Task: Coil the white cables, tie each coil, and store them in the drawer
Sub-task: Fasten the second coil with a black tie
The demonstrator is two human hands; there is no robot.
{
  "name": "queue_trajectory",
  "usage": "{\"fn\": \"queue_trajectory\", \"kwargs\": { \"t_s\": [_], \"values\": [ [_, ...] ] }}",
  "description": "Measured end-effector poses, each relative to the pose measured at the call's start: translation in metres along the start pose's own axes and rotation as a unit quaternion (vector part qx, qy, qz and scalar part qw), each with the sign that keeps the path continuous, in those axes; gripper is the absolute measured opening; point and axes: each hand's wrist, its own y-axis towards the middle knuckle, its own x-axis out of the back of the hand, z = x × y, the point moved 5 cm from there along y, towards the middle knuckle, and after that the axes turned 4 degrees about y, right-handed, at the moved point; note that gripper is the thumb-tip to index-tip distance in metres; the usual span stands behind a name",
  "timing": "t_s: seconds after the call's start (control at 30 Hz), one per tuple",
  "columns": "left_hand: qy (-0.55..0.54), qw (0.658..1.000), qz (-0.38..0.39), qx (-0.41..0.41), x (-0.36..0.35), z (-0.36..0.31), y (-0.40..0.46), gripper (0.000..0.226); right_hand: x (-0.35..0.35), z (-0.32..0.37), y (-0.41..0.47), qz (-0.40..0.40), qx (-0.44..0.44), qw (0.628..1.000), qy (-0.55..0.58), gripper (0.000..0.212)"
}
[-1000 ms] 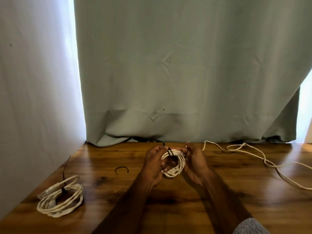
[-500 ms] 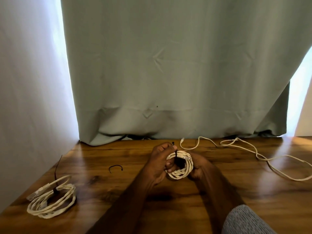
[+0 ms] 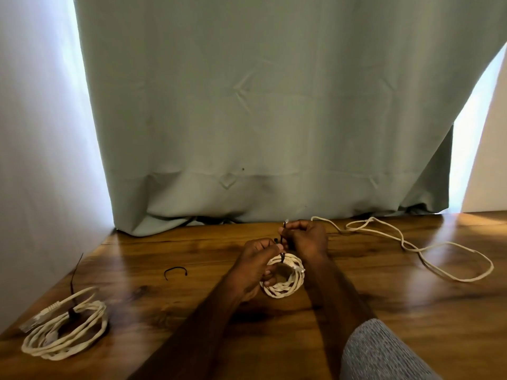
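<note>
Head view, left hand [image 3: 253, 266] half hiding coil [image 3: 284, 281], tie [image 3: 282, 238] blurred

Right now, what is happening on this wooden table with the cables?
A person is tying a small white cable coil with a black tie. The left hand holds the coil, and the right hand pulls the tie's end upward. A larger coil, already tied, lies at the table's left edge. One loose white cable lies uncoiled on the right, and a spare black tie lies between. No drawer is visible.
</note>
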Motion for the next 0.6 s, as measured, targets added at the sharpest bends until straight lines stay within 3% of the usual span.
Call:
{"fn": "queue_trajectory", "kwargs": {
  "t_s": [0.2,0.4,0.6],
  "values": [
    [0.000,0.998,-0.060,0.000,0.005,0.001,0.000,0.019,0.002,0.021,-0.002,-0.032,0.092,0.995,0.031,0.010],
    [-0.013,0.996,-0.086,-0.005,0.008,0.001,0.004,0.015,0.005,0.028,-0.004,-0.037,0.085,0.992,0.088,0.006],
    [0.037,0.994,-0.105,0.007,0.007,0.002,0.003,0.021,-0.006,0.050,-0.018,0.027,0.145,0.986,0.079,0.007]
  ]
}}
